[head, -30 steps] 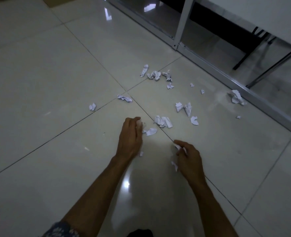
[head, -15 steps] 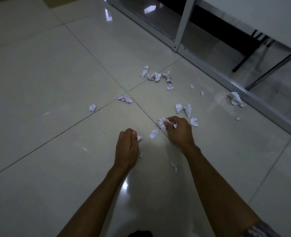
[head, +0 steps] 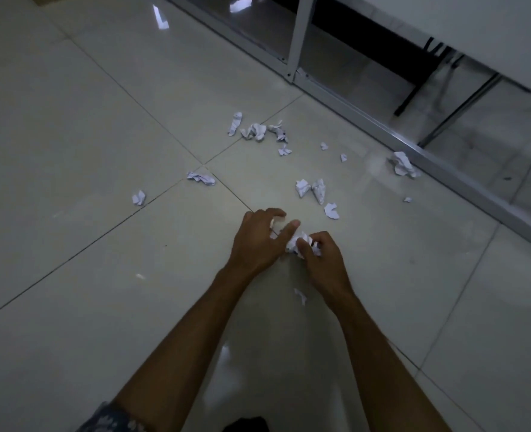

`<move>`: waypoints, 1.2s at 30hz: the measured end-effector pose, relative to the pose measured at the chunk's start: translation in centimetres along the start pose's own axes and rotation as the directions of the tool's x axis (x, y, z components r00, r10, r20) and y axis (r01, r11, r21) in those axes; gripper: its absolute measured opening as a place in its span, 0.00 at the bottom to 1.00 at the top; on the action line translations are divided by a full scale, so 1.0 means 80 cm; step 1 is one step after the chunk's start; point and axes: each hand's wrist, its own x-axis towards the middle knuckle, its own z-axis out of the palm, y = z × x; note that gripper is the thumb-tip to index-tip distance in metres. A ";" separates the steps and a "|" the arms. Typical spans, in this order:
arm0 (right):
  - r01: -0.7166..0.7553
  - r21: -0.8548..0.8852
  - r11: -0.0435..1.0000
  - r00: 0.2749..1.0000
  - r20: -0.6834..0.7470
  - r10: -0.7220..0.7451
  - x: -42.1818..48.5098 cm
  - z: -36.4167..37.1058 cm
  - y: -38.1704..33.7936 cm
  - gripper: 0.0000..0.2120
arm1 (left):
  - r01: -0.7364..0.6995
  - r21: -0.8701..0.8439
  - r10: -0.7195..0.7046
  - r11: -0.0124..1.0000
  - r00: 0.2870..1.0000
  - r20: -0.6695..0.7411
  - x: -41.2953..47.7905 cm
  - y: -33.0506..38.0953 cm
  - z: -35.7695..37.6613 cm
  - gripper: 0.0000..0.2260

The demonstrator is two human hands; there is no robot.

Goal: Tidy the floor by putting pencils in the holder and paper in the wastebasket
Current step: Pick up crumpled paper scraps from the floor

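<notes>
the right hand [head: 318, 260] has drawn back from the scraps to meet the left hand [head: 259, 241], gripping a paper wad [head: 298, 241] between them; the left, half open, holds paper. next scraps [head: 317, 191] lie just ahead-right on the floor [head: 71, 151], nearer the right.

Glossy pale floor tiles [head: 71, 145] meet a metal-framed glass partition [head: 301, 35], dark furniture legs [head: 414, 92] behind.

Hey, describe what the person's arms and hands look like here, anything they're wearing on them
Both forearms are bare down to the hands, with no gloves, watch, rings or bracelets visible on the left hand or the right hand. At the bottom edge, a short patterned sleeve, dark blue with pale floral-looking marks, covers the upper left arm. The right arm's sleeve is out of view.
</notes>
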 end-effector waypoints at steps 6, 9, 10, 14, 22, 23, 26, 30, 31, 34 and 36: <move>-0.194 0.373 0.907 0.980 0.045 0.191 -0.041 0.002 0.020 0.13 | -0.089 -0.074 0.094 0.993 0.993 0.071 -0.019 0.005 0.014 0.15; -0.266 0.443 0.856 0.962 0.070 0.263 -0.052 0.003 0.029 0.11 | -0.113 -0.005 0.112 0.994 0.991 -0.078 -0.032 -0.011 0.003 0.16; -0.256 0.439 0.861 0.964 0.052 0.260 -0.055 0.001 0.031 0.11 | -0.109 0.048 0.115 0.993 0.984 -0.135 -0.031 -0.018 -0.003 0.14; -0.176 0.337 0.925 0.974 -0.076 0.214 -0.087 -0.013 0.034 0.20 | -0.056 0.293 0.104 0.955 0.983 -0.152 -0.019 -0.039 -0.022 0.21; -0.081 0.007 0.997 0.984 -0.159 0.081 -0.117 -0.021 0.038 0.06 | -0.103 0.450 0.152 0.887 0.986 -0.074 -0.027 -0.043 -0.021 0.29; -0.054 -0.004 0.999 0.987 -0.155 0.052 -0.116 -0.020 0.039 0.06 | -0.117 0.466 0.170 0.877 0.983 -0.072 -0.027 -0.041 -0.018 0.30; 0.033 -0.081 0.996 0.992 -0.121 -0.043 -0.110 -0.011 0.041 0.11 | -0.223 0.514 0.249 0.828 0.968 0.020 -0.028 -0.039 -0.011 0.29; 0.088 -0.170 0.982 0.994 -0.054 -0.098 -0.116 0.005 0.046 0.11 | -0.298 0.492 0.297 0.818 0.951 0.082 -0.027 -0.033 -0.002 0.19; 0.108 -0.184 0.977 0.991 -0.064 -0.122 -0.119 0.008 0.049 0.10 | -0.297 0.489 0.300 0.820 0.951 0.074 -0.026 -0.029 -0.002 0.16; 0.171 -0.252 0.953 0.974 -0.105 -0.202 -0.123 0.012 0.053 0.02 | -0.241 0.351 0.270 0.905 0.962 -0.037 -0.034 -0.018 -0.013 0.12; 0.183 -0.230 0.956 0.972 -0.105 -0.211 -0.122 0.014 0.051 0.02 | -0.150 0.125 0.164 0.981 0.980 -0.110 -0.048 -0.016 -0.029 0.11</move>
